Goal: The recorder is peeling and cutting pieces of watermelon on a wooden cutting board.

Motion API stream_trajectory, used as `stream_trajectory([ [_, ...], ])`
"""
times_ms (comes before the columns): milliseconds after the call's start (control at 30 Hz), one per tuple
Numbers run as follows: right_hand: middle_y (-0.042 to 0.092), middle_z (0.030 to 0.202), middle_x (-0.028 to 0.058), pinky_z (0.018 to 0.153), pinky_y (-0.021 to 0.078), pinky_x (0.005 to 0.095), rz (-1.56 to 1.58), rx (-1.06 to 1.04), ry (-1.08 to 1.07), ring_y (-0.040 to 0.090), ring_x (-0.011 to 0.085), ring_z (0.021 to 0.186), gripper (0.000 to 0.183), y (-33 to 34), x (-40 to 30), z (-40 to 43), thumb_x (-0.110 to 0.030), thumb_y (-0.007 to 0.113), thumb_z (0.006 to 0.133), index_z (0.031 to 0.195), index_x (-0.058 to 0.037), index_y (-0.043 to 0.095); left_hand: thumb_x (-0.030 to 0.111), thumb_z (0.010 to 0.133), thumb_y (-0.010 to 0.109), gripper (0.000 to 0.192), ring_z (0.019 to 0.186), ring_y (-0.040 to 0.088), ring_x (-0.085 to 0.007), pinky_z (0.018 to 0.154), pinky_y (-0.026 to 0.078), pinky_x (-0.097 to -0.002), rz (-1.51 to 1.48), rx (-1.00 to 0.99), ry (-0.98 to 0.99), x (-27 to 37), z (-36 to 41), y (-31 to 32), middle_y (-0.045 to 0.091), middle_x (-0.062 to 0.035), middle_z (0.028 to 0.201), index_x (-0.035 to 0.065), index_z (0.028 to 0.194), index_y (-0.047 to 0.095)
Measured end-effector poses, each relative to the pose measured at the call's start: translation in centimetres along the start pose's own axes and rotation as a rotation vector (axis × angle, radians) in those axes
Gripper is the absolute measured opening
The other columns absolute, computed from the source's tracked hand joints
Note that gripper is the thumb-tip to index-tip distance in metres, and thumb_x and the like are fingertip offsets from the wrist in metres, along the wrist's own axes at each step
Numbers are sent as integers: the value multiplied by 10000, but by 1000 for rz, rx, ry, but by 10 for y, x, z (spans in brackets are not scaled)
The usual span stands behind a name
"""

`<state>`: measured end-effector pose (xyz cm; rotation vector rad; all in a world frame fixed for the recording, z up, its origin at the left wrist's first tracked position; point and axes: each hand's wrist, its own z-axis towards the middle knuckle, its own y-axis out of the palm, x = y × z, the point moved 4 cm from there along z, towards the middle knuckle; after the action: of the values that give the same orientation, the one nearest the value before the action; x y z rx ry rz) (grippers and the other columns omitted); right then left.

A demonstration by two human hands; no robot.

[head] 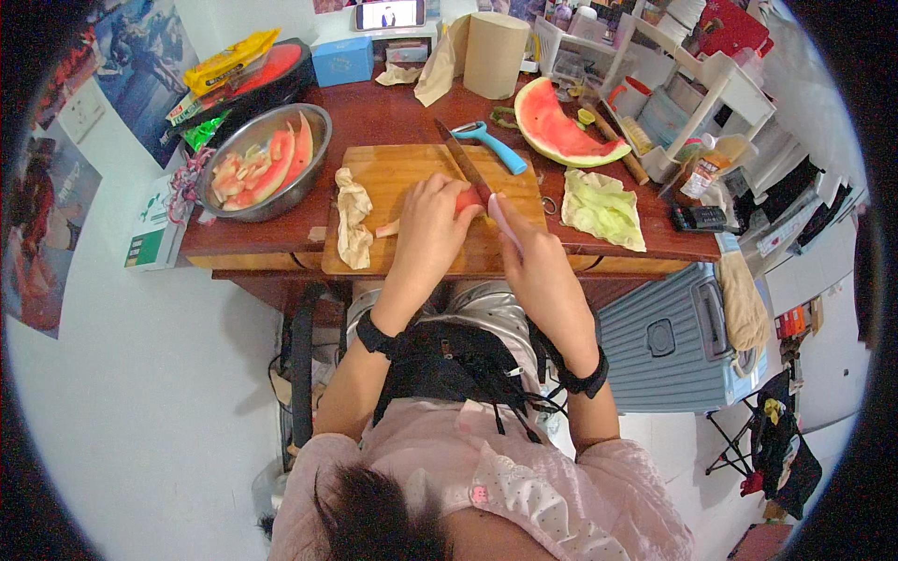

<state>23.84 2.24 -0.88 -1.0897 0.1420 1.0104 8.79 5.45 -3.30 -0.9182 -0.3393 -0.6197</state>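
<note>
On a wooden cutting board (384, 168), my left hand (436, 216) holds down a piece of red watermelon flesh (468, 199), which its fingers partly cover. My right hand (534, 242) grips the pink handle of a kitchen knife (463, 160). The blade points away from me and stands right against the melon piece; I cannot tell how deep it sits. A pale strip of rind (387, 228) lies left of my left hand. Past the blade, a blue peeler (500, 146) rests at the board's far right edge. Crumpled brown paper (353, 219) lies on the board's left side.
A steel bowl (324, 133) with rinds stands at left. A large watermelon wedge (554, 130) lies at right, near a green-stained paper towel (602, 209) and a wooden rod (621, 149). A brown paper roll (496, 56), a blue box (342, 62) and a phone (390, 14) stand behind.
</note>
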Motion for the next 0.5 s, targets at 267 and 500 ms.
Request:
stream_trajectory([
  [267,587,1201,301,877,507,459,-45,-95,165,577,442,1071,428,1,-3,-3,25,499,918,1347,36,509,152,819,718,282,969,570,-361,878,447,-449,4,22,44,-1,-1,-1,624,-167,991,-16,1042,678],
  [500,605,1147,307,812,510,503,-144,-149,187,603,470,987,423,-3,-9,-10,-8,496,933,1355,27,498,166,822,725,302,981,575,-364,882,456,-438,-44,1,15,-2,0,0,628,-172,1002,-23,1053,678],
])
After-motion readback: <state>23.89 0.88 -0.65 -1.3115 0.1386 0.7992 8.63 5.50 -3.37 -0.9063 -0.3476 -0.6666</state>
